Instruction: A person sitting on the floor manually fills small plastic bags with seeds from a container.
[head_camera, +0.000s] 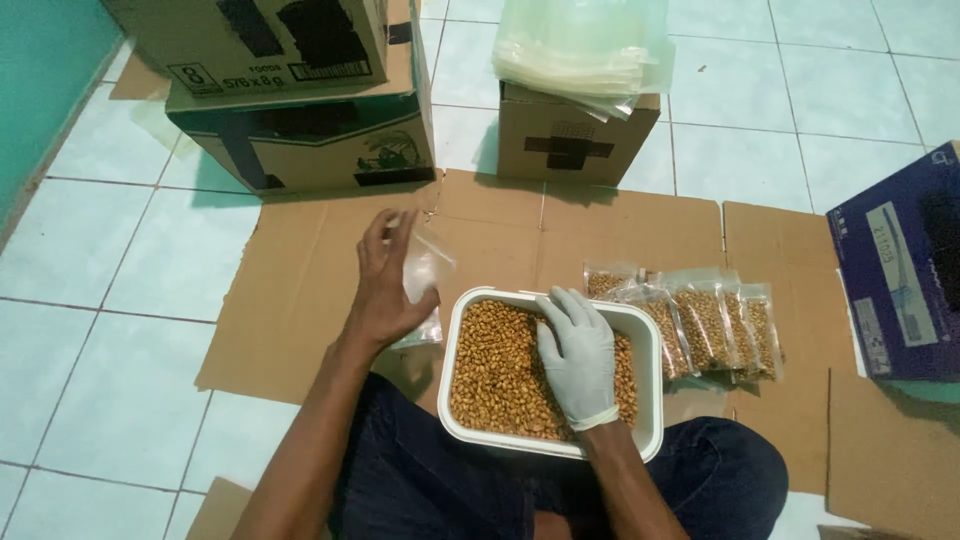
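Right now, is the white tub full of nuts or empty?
Nearly full. Brown nuts cover the white tub almost up to its rim, and the gloved right hand rests on them.

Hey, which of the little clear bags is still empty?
The clear bag held up in the bare left hand, left of the white tub. It holds nothing, while the bags lying in a row right of the tub are filled with nuts.
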